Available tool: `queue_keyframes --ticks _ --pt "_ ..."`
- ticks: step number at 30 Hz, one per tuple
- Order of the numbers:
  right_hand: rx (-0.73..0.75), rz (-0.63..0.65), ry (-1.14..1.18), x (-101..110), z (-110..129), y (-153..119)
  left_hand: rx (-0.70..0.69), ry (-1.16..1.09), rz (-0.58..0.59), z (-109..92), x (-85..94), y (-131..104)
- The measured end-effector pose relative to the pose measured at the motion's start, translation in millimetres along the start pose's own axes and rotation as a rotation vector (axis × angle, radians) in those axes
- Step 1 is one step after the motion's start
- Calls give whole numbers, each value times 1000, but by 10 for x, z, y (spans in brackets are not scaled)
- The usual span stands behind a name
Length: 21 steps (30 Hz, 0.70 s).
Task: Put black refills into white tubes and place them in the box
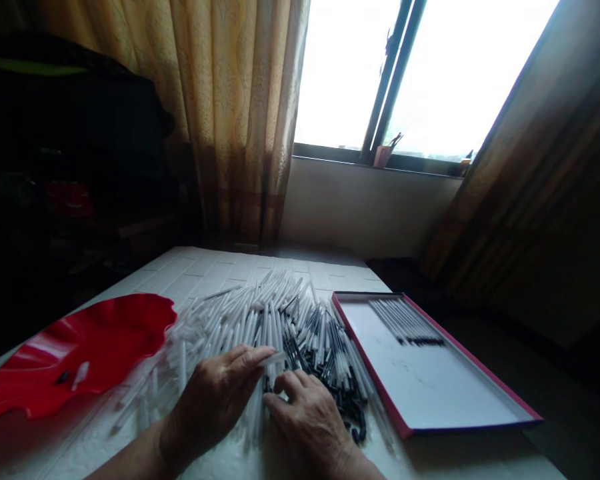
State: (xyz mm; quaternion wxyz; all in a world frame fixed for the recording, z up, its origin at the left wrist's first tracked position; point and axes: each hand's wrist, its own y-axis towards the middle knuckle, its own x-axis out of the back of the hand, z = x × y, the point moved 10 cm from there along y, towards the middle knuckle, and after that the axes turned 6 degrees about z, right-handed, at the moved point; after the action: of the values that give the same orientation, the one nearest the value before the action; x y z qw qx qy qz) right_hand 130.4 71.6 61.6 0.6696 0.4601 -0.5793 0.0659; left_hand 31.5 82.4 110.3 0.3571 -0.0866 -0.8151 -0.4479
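Note:
My left hand [220,393] is closed, fingers pressed together, with a short translucent whitish plastic piece [274,359] at its fingertips. Beside it, my right hand [310,413] is curled with thumb and fingers close together. What lies between those fingers is hidden, though a thin dark tip shows just left of them. Both hands are over the near side of a heap of pale pen barrels [230,327]. Slim pens with black ends [325,333] lie in the heap's right part, fanned towards my right hand.
A red scalloped dish [125,333] at the left holds a few small pieces. To the right, a shallow pink-edged box lid [410,400] holds a row of pens [405,323]. The table [205,267] has a white brick-patterned cover. Curtains and a window stand behind.

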Motion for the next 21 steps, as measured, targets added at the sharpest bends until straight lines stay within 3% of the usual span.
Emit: queue_keyframes --ticks 6,10,12,17,21 --pt "77 -79 47 205 77 37 13 34 -14 2 17 8" --pt "15 -209 319 535 -133 13 21 53 -10 -11 23 32" --pt "-30 -226 365 599 -231 -9 18 57 -2 -20 19 39" --pt "84 -21 277 328 -38 0 6 80 8 -16 6 18" --pt "153 32 85 93 138 9 -2 98 23 -5 -24 12"
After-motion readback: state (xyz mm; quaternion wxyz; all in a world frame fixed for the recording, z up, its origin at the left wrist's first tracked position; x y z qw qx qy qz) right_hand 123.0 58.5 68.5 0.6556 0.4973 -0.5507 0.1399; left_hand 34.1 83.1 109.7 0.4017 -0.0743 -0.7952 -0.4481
